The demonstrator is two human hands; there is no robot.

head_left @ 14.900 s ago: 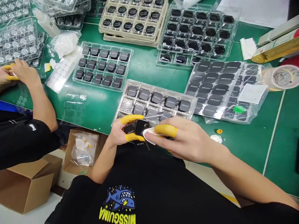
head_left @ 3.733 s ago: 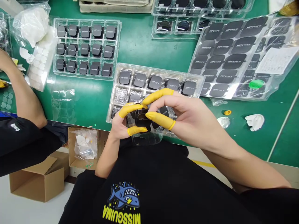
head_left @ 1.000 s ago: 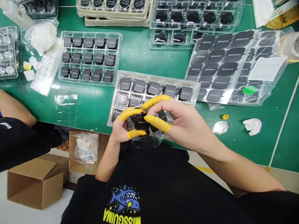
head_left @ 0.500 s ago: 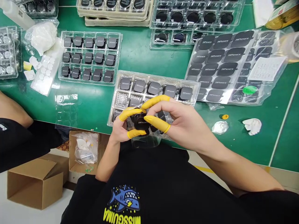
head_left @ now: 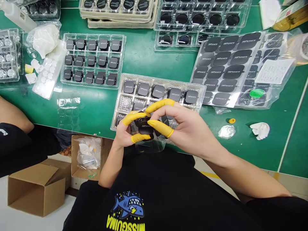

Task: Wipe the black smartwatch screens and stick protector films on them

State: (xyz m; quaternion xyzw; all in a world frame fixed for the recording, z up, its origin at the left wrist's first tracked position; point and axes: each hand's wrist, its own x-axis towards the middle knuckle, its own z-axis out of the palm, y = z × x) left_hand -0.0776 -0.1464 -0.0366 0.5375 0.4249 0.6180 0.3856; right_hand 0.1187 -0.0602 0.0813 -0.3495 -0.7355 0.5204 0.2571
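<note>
My left hand [head_left: 124, 131], with yellow finger cots on, is closed around a black square piece [head_left: 144, 126] with pale HiFuture lettering. My right hand [head_left: 189, 128], also in yellow finger cots, comes from the right; its thumb and forefinger are pinched at the piece's upper right edge. Whether they grip the piece or a thin film on it is hidden. Clear plastic film [head_left: 150, 147] hangs below the fingers, with other dark shapes near it. Just beyond my hands lies a clear compartment tray [head_left: 112, 125] holding black HiFuture squares, partly covered by my fingers.
Another tray of black squares [head_left: 122, 61] lies at left. Bagged sheets of HiFuture labels [head_left: 240, 86] lie at right. Stacked trays of round black discs [head_left: 156, 29] stand at the back. A person's arm [head_left: 14, 115] reaches in at left, above cardboard boxes [head_left: 26, 195].
My right thumb has shifted very slightly left along the edge of the black square. My left hand holds the same place, and the objects around are unmoved.
</note>
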